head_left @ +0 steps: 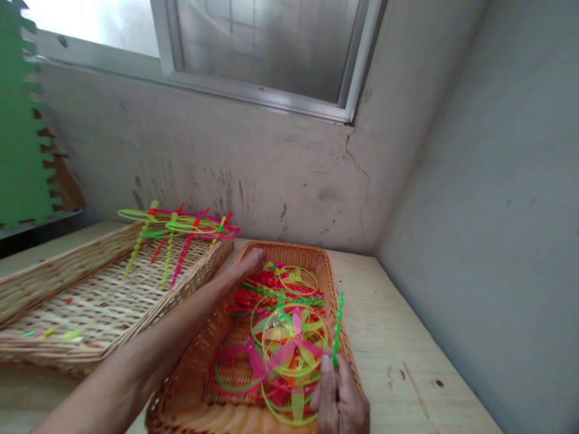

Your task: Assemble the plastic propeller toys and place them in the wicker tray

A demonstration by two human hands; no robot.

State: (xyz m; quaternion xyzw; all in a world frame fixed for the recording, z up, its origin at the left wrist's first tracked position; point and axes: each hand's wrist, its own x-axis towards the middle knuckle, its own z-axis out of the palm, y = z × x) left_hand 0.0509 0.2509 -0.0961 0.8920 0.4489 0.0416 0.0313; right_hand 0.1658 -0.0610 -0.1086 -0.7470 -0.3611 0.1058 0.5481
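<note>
My right hand [342,395] is closed on a green twisted stick [338,325], which stands nearly upright at the right rim of the brown wicker basket [332,283]. Close to its fingers lie ringed propeller discs in pink [297,339], yellow and green, overlapping one another inside the basket. At the basket's far left corner is my left hand [254,260], its fingers curled and partly hidden. Beside it lie red twisted sticks [266,296] with green ones among them, and a small yellow propeller disc [298,279]. Whatever the left fingers grip cannot be made out.
A paler wicker tray [113,301] stands to the left, with several assembled propeller toys [174,241] leaning over its far rim and small coloured pieces at its near end. Behind the wooden table [407,337] rises a cracked wall with a window [266,54]. Green foam mats [22,132] stand far left.
</note>
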